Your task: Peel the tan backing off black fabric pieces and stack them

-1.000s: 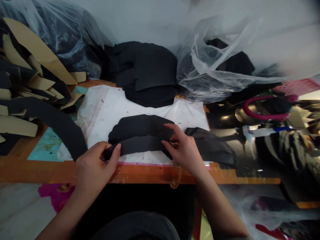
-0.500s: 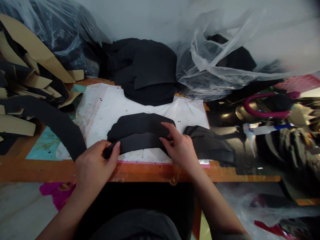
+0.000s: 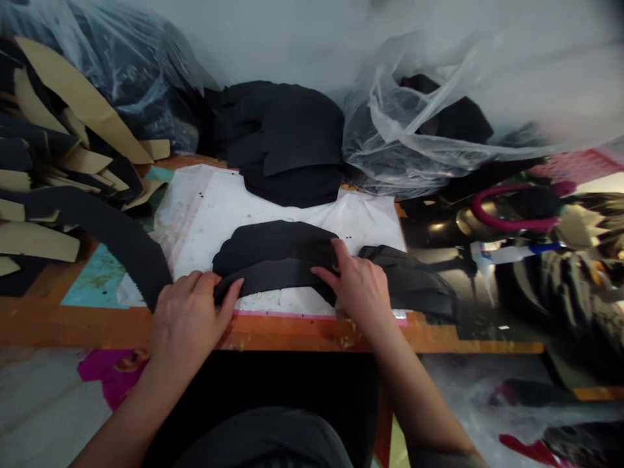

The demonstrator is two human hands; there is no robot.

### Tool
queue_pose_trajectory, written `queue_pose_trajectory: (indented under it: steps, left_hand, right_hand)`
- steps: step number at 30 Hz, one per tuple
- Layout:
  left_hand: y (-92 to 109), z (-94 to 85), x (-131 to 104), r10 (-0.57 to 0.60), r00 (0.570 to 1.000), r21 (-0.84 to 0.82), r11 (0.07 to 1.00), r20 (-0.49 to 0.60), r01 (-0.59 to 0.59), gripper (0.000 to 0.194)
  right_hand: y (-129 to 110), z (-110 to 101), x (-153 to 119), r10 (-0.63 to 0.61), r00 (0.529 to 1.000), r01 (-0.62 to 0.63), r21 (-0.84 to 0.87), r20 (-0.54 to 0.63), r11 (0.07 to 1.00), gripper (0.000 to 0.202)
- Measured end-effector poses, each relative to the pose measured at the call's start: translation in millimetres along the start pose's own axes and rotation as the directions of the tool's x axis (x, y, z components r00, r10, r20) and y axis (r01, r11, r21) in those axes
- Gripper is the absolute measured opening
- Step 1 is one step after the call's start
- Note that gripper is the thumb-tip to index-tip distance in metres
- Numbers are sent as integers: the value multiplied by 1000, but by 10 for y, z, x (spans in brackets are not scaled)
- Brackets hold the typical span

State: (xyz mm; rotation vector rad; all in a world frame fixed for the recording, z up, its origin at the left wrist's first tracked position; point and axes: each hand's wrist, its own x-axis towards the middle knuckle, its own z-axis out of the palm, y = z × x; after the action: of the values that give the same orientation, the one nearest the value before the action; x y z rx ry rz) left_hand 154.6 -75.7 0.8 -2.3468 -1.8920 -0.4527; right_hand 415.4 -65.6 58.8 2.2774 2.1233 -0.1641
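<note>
A black, curved piece of sheet material (image 3: pixel 283 239), fabric-like, lies on the white sheet before me. Along its near side runs a smooth black band (image 3: pixel 277 273); I cannot tell whether this is a fold or a separate layer. My left hand (image 3: pixel 188 312) pinches the left end, thumb in front and fingers curled behind. At the right end, my right hand (image 3: pixel 358 279) grips the piece, its thumb on the band and its index finger at the upper edge. The other right fingers are partly hidden. Beside that hand are stacked dark pieces (image 3: pixel 414 283).
A pile of black pieces (image 3: pixel 297 130) sits at the back, between plastic bags (image 3: pixel 419 136). Black-and-tan cut pieces (image 3: pixel 82 97) crowd the left, with a long black strip (image 3: pixel 107 224) reaching my left hand. At right are a magenta ring-shaped object (image 3: pixel 517 224) and a white bottle (image 3: pixel 507 253).
My right index finger has moved right and straightened along the piece's upper edge, wider from the thumb. The left hand keeps its pinch. The view has shifted slightly.
</note>
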Motion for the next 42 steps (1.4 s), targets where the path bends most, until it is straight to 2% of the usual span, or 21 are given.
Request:
queue_pose_trajectory:
  steps: [2, 4, 7, 9, 10, 12, 14, 17, 19, 20, 22, 24, 26, 28, 30, 32, 33, 35, 38, 40, 42]
  left_hand:
    - [-1, 25, -7, -15, 1000, 13, 1000, -7, 15, 42]
    - [2, 56, -26, -29, 999, 14, 999, -40, 30, 42]
    - [8, 80, -80, -4, 992, -6, 1000, -125, 3, 37]
    - [14, 68, -132, 24, 984, -45, 998, -175, -32, 33]
    - [17, 56, -163, 28, 981, -85, 995, -192, -45, 30]
    - [16, 29, -226, -12, 977, -224, 974, -211, -37, 25]
    - [-9, 8, -281, -112, 978, -414, 910, -179, 28, 22]
    - [-111, -9, -315, -252, 967, -642, 746, -26, 177, 22]
    - [-212, -28, -299, -309, 947, -760, 593, 88, 264, 28]
    - [-263, -45, -283, -348, 929, -814, 500, 123, 295, 39]
    - [-341, -92, -245, -454, 882, -894, 332, 128, 301, 78]
    - [-360, -147, -213, -524, 847, -934, 255, 84, 251, 107]
    - [-303, -193, -189, -480, 872, -943, 239, 94, 233, 108]
    - [-194, -220, -166, -355, 912, -929, 222, 206, 296, 94]
    - [-84, -232, -144, -267, 907, -896, 217, 327, 387, 66]
    - [-16, -242, -129, -264, 889, -867, 239, 374, 436, 43]
    - [-4, -249, -126, -288, 884, -859, 257, 369, 443, 39]
    - [-15, -267, -127, -346, 875, -848, 290, 338, 443, 36]
    - [-61, -284, -128, -393, 855, -830, 304, 339, 468, 39]
    - [-77, -286, -124, -397, 843, -813, 307, 363, 495, 48]
    - [-69, -290, -127, -367, 843, -803, 310, 393, 510, 51]
  right_hand:
    - [-99, -54, -32, -28, 999, 27, -29, -38, 999, 38]
    - [-253, -66, -52, -186, 980, 187, 13, -66, 982, 33]
    - [-512, 0, -28, -494, 867, 499, 131, -66, 857, 35]
    - [-639, 66, 12, -597, 801, 595, 154, -34, 789, 35]
    - [-679, 95, 30, -614, 789, 608, 154, -10, 779, 33]
    - [-709, 133, 49, -607, 794, 597, 158, 23, 787, 28]
    - [-690, 139, 41, -584, 811, 575, 177, 3, 799, 24]
    - [-623, 98, -1, -554, 830, 551, 225, -55, 803, 18]
    - [-571, 54, -27, -553, 832, 544, 267, -47, 796, 12]
    - [-544, 32, -35, -550, 834, 536, 288, -39, 793, 9]
    - [-488, -2, -44, -525, 849, 510, 335, -50, 792, 4]
    - [-442, -18, -49, -488, 868, 481, 401, -90, 780, 7]
    - [-424, -24, -63, -487, 864, 484, 477, -127, 734, 11]
    - [-434, -30, -95, -520, 841, 512, 534, -150, 673, 11]
    - [-442, -43, -142, -534, 830, 519, 573, -160, 634, 11]
    - [-404, -59, -194, -493, 860, 462, 611, -132, 643, 15]
    - [-359, -64, -220, -460, 883, 413, 627, -97, 660, 19]
    - [-226, -61, -273, -413, 911, 311, 658, 0, 686, 21]
    - [5, -15, -352, -415, 904, 212, 738, 100, 641, 14]
    - [114, 36, -403, -396, 914, 183, 786, 86, 591, 12]
    - [162, 89, -457, -348, 937, 200, 790, 18, 580, 13]
